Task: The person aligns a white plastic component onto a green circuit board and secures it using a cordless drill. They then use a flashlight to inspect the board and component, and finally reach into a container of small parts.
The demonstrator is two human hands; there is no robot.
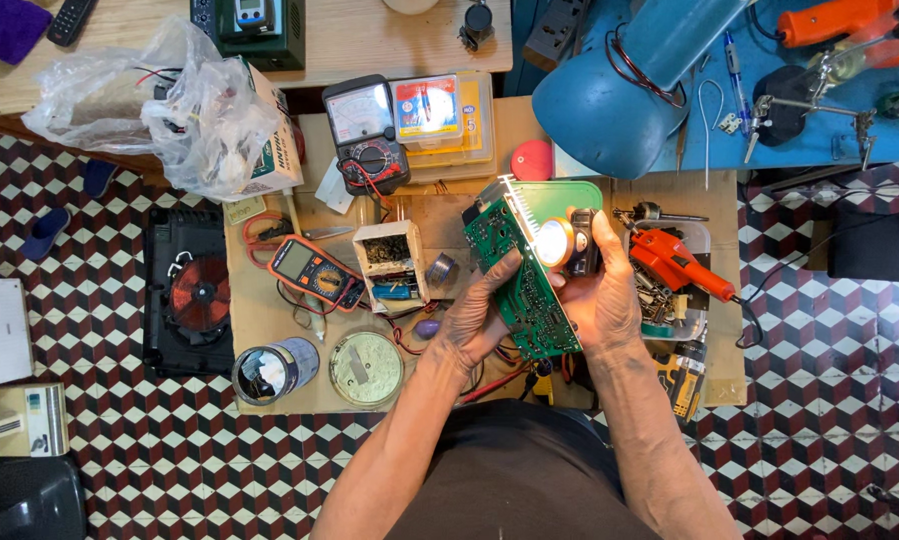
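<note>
Above cluttered bench: left hand (479, 315) grips green circuit board (519, 280); right hand (599, 295) clasps lit flashlight (564, 243).

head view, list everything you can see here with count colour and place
circuit board: 1, green, held between both hands
flashlight: 1, black, lit, in right hand
digital multimeter: 1, orange, left of the board
analog meter: 1, black, upper centre
lamp: 1, blue, upper right
plastic bag: 1, clear, upper left
round tin: 1, pale green, lower centre
left hand: under board's left edge
right hand: at board's right edge
</note>
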